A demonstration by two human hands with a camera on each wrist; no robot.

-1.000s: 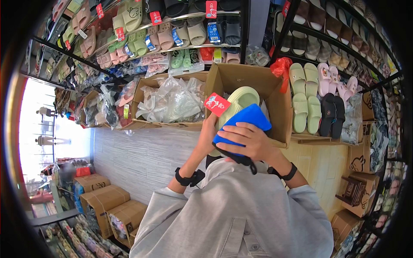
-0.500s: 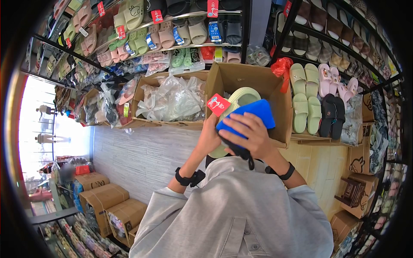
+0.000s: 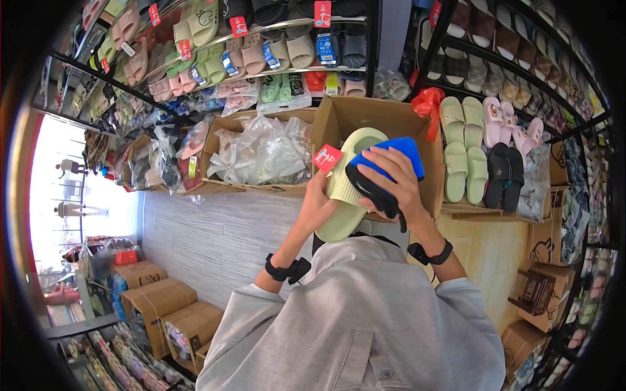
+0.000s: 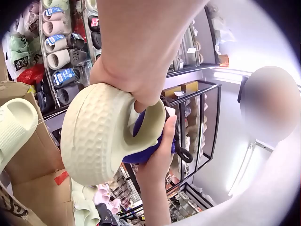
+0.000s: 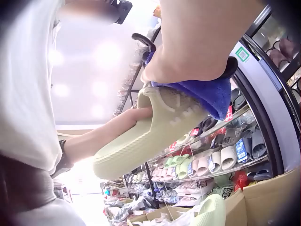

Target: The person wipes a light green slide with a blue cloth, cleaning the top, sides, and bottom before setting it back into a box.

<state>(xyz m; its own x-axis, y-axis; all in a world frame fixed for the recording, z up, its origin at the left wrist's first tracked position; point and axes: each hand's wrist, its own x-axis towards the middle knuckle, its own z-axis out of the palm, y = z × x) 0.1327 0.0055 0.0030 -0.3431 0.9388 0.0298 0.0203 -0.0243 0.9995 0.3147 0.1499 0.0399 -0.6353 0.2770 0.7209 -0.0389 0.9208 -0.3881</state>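
In the head view the left hand [image 3: 317, 201] holds a pale green slipper [image 3: 349, 176], with a red tag [image 3: 327, 158] at its strap. The right hand [image 3: 399, 184] grips a blue cloth brush or mitt [image 3: 407, 156] with a black edge and loop, against the slipper's right side. The right wrist view shows the blue cloth [image 5: 207, 92] pressed on the slipper's strap [image 5: 176, 113], while left fingers reach inside the foot opening. A second pale green slipper [image 4: 18, 125] hangs by a thin string in the left wrist view.
Below the hands stands an open cardboard box [image 3: 427, 176]; left of it, another box [image 3: 212, 159] holds bagged slippers. Paired slippers [image 3: 456, 173] lie at the right. Slipper racks line the back, and cartons [image 3: 160, 301] sit on the floor at lower left.
The right hand has moved right with the blue cloth, from over the slipper's top to its side. More of the slipper shows, and its lower end has swung into view.
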